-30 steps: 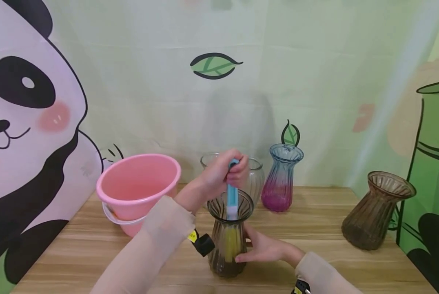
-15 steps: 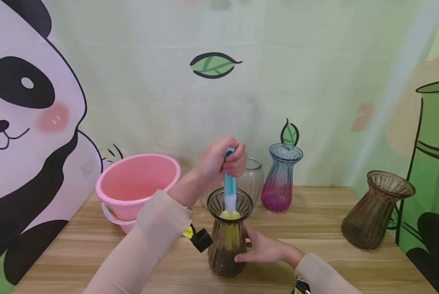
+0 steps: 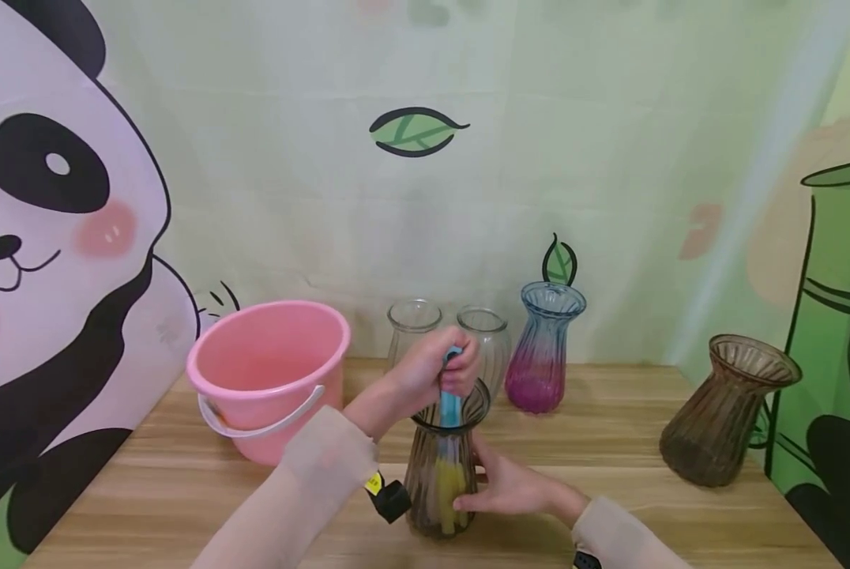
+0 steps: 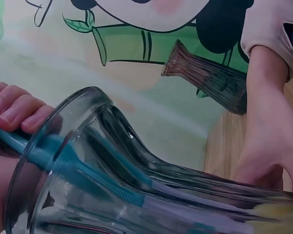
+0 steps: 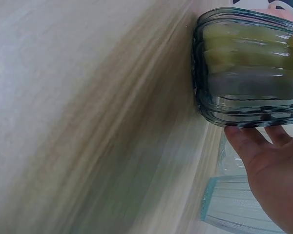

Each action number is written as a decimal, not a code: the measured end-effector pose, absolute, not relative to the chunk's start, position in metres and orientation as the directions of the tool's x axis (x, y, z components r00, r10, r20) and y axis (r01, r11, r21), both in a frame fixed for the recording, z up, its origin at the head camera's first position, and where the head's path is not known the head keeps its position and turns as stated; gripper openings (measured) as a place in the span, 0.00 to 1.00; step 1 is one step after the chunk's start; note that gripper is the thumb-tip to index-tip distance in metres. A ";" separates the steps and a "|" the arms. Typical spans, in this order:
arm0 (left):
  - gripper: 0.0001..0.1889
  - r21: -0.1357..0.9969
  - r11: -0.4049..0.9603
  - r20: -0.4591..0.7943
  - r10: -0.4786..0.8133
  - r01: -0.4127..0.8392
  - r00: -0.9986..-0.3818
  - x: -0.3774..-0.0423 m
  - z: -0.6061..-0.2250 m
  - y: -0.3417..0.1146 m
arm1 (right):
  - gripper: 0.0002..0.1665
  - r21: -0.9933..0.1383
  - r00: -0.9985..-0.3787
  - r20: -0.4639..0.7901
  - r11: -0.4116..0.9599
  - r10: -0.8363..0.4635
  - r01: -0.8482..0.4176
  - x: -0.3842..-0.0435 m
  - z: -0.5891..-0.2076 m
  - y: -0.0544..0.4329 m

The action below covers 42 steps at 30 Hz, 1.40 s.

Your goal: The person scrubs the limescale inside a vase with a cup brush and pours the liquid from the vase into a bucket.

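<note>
My left hand (image 3: 441, 365) grips the blue handle of a sponge bottle brush (image 3: 450, 411), knuckles just above the mouth of a ribbed smoky-glass vase (image 3: 425, 482). The brush's white neck and yellow sponge head (image 3: 450, 484) show through the glass, the sponge down near the base. With thumb and fingers spread round its lower right side, my right hand (image 3: 513, 478) holds this vase upright on the table. In the right wrist view the sponge lies close inside the vase's bottom (image 5: 217, 105). The left wrist view looks along the flared rim (image 4: 95, 95) and blue handle.
A pink bucket (image 3: 265, 411) with a white handle stands at left on the wooden table (image 3: 588, 506). Behind the held vase are two clear glass vases (image 3: 414, 316) and a blue-to-purple vase (image 3: 539, 356). A brown ribbed vase (image 3: 712, 431) stands at right.
My left hand raised the brush half a second ago, then pushed it down deeper into the vase than at first. The right hand and the vase stay in place.
</note>
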State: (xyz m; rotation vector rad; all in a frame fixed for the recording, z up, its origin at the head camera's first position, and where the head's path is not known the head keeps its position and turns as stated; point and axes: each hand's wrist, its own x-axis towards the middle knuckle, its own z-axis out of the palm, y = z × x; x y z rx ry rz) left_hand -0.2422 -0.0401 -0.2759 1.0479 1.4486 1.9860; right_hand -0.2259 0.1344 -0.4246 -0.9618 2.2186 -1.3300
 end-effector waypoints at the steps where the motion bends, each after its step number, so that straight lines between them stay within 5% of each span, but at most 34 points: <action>1: 0.17 0.941 -0.332 0.306 0.741 0.070 -0.598 -0.242 -0.276 -0.040 | 0.50 -0.877 -0.685 0.017 0.317 -0.729 -0.360 -0.226 -0.424 0.135; 10: 0.16 0.943 -0.324 0.304 0.740 0.079 -0.600 -0.242 -0.276 -0.039 | 0.48 -0.910 -0.600 -0.027 0.268 -0.799 -0.316 -0.236 -0.419 0.138; 18: 0.18 0.937 -0.333 0.321 0.710 0.103 -0.627 -0.238 -0.264 -0.037 | 0.46 -0.904 -0.645 0.018 0.263 -0.764 -0.337 -0.232 -0.426 0.137; 29: 0.18 0.921 -0.354 0.368 0.664 0.161 -0.651 -0.230 -0.186 -0.042 | 0.51 -0.885 -0.695 -0.003 0.325 -0.719 -0.333 -0.227 -0.425 0.136; 42: 0.18 0.914 -0.378 0.376 0.641 0.151 -0.669 -0.231 -0.233 -0.040 | 0.54 -0.880 -0.728 0.007 0.341 -0.686 -0.330 -0.226 -0.428 0.135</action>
